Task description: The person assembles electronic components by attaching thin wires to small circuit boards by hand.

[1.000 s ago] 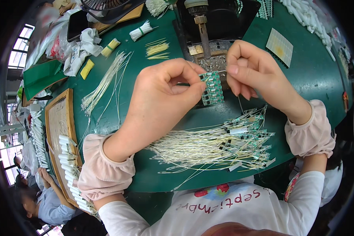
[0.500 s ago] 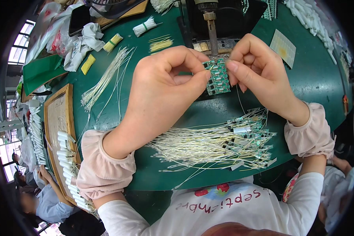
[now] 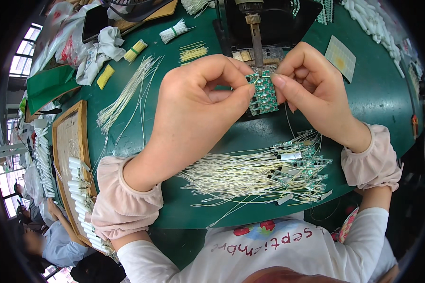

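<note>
A green panel of small joined circuit boards (image 3: 265, 98) is held up between my hands, just under the tip of an upright soldering iron (image 3: 255, 40). My left hand (image 3: 200, 92) pinches at the panel's left side, and a short yellow wire (image 3: 256, 80) shows at its fingertips. My right hand (image 3: 311, 85) is closed, thumb and forefinger at the panel's upper right edge. A thin wire (image 3: 288, 120) hangs below my right hand. Closer to me lies a heap of white and yellow wires (image 3: 241, 174), with small circuit boards (image 3: 307, 162) at its right end.
Loose white wires (image 3: 127, 94), cut yellow wires (image 3: 193, 53) and tied wire bundles (image 3: 173, 32) lie to the left. A wood-framed tray (image 3: 84, 141) holds white tubes. A yellowed pad (image 3: 340, 57) and more white tubes (image 3: 375, 23) are at the right. Another person (image 3: 63, 240) sits far left.
The panel and my hands have shifted very slightly to the right and down. Both pinches stay closed; the wire heap has not moved.
</note>
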A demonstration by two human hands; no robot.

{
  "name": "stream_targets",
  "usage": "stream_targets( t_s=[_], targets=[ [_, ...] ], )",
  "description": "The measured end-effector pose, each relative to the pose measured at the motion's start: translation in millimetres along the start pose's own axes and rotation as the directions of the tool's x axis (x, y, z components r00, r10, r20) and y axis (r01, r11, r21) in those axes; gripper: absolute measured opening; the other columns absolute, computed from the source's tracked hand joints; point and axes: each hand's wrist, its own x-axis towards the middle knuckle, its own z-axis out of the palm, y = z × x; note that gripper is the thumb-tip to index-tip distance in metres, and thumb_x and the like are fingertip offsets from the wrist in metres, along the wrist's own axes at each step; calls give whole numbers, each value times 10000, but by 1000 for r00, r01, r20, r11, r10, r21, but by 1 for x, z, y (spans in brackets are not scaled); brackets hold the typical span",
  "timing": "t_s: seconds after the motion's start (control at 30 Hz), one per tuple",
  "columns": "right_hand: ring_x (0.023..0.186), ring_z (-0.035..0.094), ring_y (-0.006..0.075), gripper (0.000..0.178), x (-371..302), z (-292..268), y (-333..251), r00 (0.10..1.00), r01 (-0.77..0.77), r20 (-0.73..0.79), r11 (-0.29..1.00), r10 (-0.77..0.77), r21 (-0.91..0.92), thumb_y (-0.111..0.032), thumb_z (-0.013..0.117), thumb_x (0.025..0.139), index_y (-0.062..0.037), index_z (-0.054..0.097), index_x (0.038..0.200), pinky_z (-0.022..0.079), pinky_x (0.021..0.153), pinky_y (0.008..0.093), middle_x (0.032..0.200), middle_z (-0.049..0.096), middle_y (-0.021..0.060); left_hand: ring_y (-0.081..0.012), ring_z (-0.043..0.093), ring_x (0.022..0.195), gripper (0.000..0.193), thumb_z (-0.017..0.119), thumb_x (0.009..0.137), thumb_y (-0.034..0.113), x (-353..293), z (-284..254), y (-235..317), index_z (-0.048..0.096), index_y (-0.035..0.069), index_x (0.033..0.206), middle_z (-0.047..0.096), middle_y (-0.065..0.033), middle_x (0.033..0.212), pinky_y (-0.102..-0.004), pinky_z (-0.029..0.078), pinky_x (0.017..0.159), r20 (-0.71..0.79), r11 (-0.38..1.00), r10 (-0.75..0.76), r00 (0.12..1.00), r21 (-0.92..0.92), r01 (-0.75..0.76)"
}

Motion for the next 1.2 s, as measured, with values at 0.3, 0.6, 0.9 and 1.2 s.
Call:
stream_targets(
  t_s=[0.3,0.6,0.9,1.2],
  targets=[
    [575,505,18,104,0,0,4,1000,-16,-16,997,17,70,-99,557,903,-35,477,889,374,481,141,698,567,19,-79,567,818,56,624,795,-78,1,-3,-3,598,-53,838,613,-107,991,-186,473,723,13,1000,-10,1000,21,9],
    [578,508,9,108,2,-3,2,982,-187,62,973,180,137,-108,595,875,-37,514,892,358,462,140,704,561,-9,-69,557,820,61,626,793,-78,1,-1,-2,595,-49,838,608,-103,996,-183,461,731,2,999,-47,999,-13,47],
    [473,447,-6,120,4,-4,-1,918,-384,176,907,355,175,-133,634,855,-45,553,859,308,417,146,617,544,-23,-59,541,804,69,634,790,-74,-2,2,-4,583,-41,823,600,-95,976,-163,451,694,14,999,2,1000,41,-3],
    [473,433,-3,74,-5,4,7,924,-338,238,930,299,147,-67,602,860,-32,540,842,306,424,154,614,548,-19,-61,561,736,106,650,784,-25,-5,0,9,569,-19,852,590,-29,874,-197,490,619,207,910,-147,967,411,51]
  ],
)
